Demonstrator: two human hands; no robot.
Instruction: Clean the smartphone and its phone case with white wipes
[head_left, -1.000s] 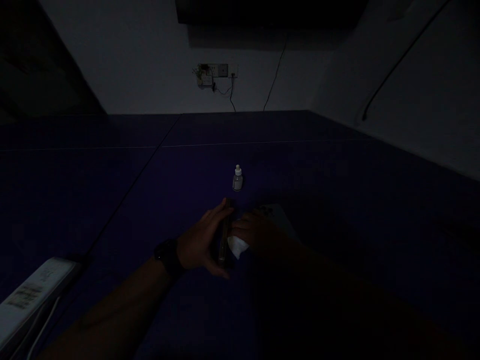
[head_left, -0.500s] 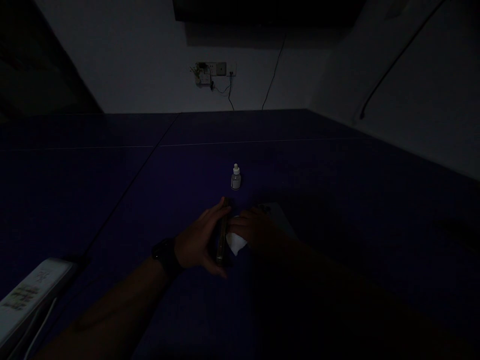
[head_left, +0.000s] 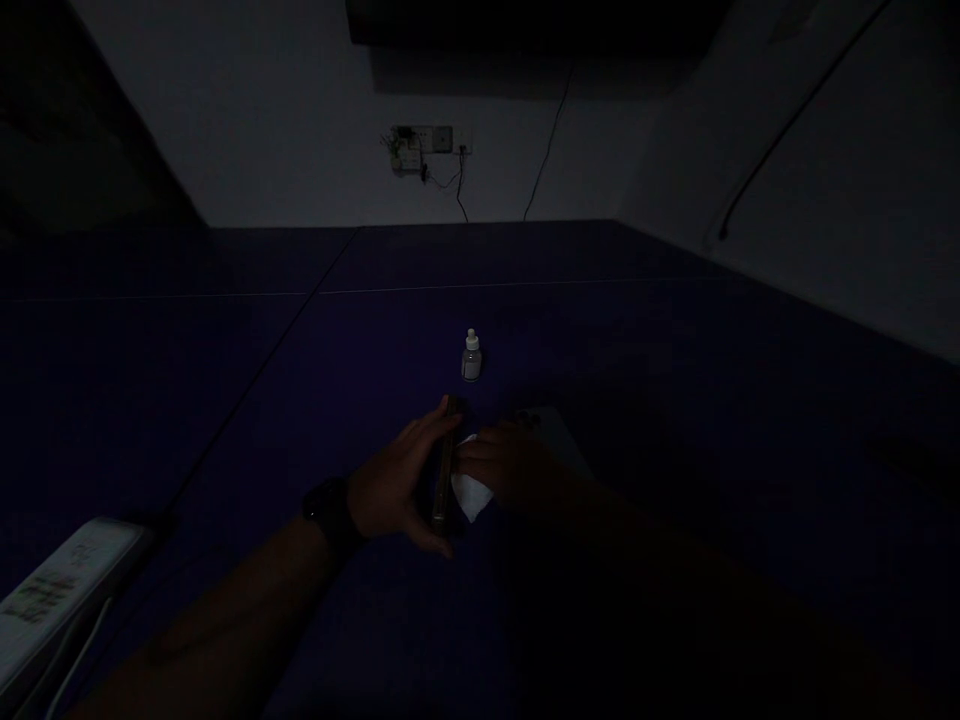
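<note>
In the dim head view, my left hand (head_left: pixel 401 475), with a dark watch on its wrist, grips a smartphone (head_left: pixel 445 465) standing on its long edge. The fingers are at the phone's far end and the thumb is near its close end. My right hand (head_left: pixel 510 460) pinches a white wipe (head_left: pixel 471 495) against the side of the phone that faces right. Beyond the hands a small bottle (head_left: pixel 471 362) with a white dropper-like top stands upright. A pale flat device with round camera lenses (head_left: pixel 559 435) lies partly hidden behind my right hand and forearm.
A white power strip (head_left: pixel 71 580) with a cable lies at the lower left on the dark blue surface (head_left: pixel 247 440). Wall sockets (head_left: pixel 424 145) with cords are at the back. A dark screen (head_left: pixel 532 22) hangs above them.
My right hand and the white wipe have shifted very slightly along the phone's side. The left hand, the phone and the bottle stay in place.
</note>
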